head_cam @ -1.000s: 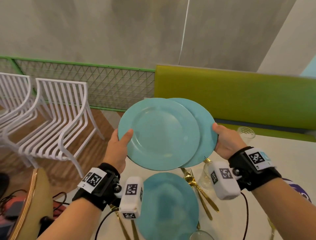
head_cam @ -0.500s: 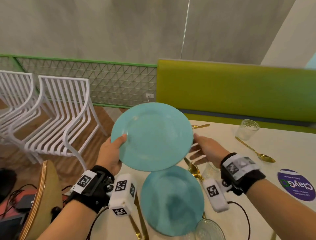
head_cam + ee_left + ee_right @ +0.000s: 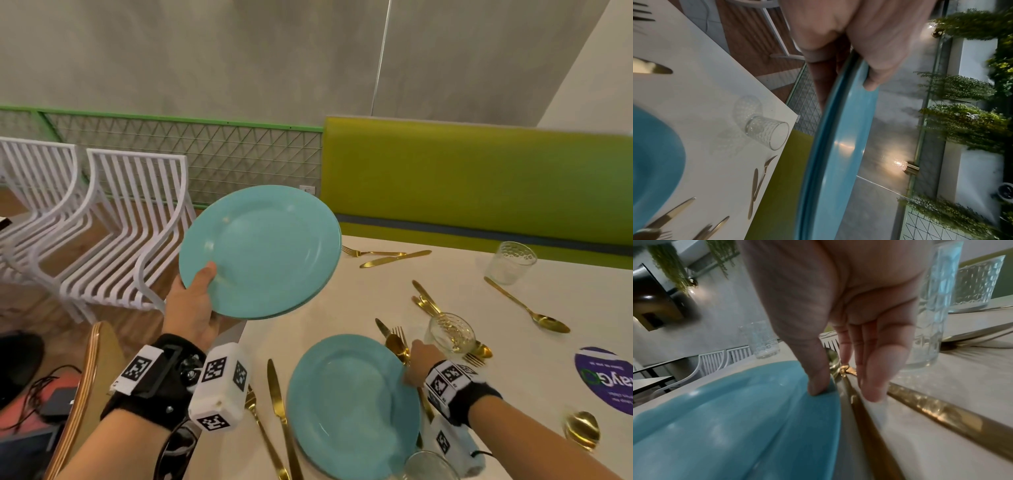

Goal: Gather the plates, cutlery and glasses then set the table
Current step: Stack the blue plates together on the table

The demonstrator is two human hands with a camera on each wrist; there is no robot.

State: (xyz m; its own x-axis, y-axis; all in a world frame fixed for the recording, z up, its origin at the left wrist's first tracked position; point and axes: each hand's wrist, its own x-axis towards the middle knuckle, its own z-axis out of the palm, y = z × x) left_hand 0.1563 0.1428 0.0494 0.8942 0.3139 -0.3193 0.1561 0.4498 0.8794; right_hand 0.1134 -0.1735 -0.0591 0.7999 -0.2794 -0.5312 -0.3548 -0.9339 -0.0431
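The left hand [image 3: 191, 310] grips a stack of round turquoise plates [image 3: 260, 251] at its near-left rim, thumb on top and fingers beneath, holding it tilted in the air past the left edge of the white table [image 3: 394, 294]. The right hand [image 3: 416, 365] rests on the right rim of another round turquoise plate [image 3: 349, 407] lying flat on the near part of the table; its thumb presses the rim while the fingers point down, nearly straight, beside gold cutlery [image 3: 397, 346]. A clear patterned glass [image 3: 452, 332] stands just right of that hand, and a second one [image 3: 512, 262] stands far right.
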